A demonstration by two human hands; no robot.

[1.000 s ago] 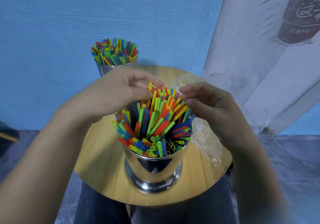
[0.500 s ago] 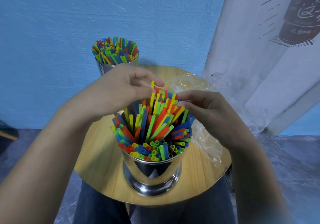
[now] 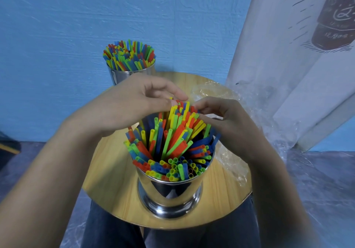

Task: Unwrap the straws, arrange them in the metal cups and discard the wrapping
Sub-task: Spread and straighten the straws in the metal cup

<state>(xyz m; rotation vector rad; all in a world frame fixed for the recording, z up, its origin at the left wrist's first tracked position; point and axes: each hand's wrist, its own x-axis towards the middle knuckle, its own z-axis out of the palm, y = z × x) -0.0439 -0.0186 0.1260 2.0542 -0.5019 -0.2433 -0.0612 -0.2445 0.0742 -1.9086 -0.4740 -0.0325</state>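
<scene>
A shiny metal cup [image 3: 170, 194] stands near the front of the round wooden table [image 3: 107, 171], packed with coloured straws [image 3: 172, 142] that lean toward the far side. My left hand [image 3: 134, 103] reaches over from the left, its thumb and fingertips pinching the tips of the tallest straws. From the right, my right hand [image 3: 224, 117] has curled fingers and thumb round the same far tips. A second metal cup [image 3: 132, 73], full of straws [image 3: 129, 55], stands at the table's far left edge. Crumpled clear wrapping [image 3: 230, 157] lies on the table behind my right hand.
A white printed curtain [image 3: 288, 65] hangs at the right, with clear plastic sheeting [image 3: 278, 125] bunched at its foot. A blue wall runs behind the table. My dark trouser legs [image 3: 115, 228] show under the table's front edge.
My hands have drawn closer together over the far straw tips. The raised yellow straw has dropped back among the others.
</scene>
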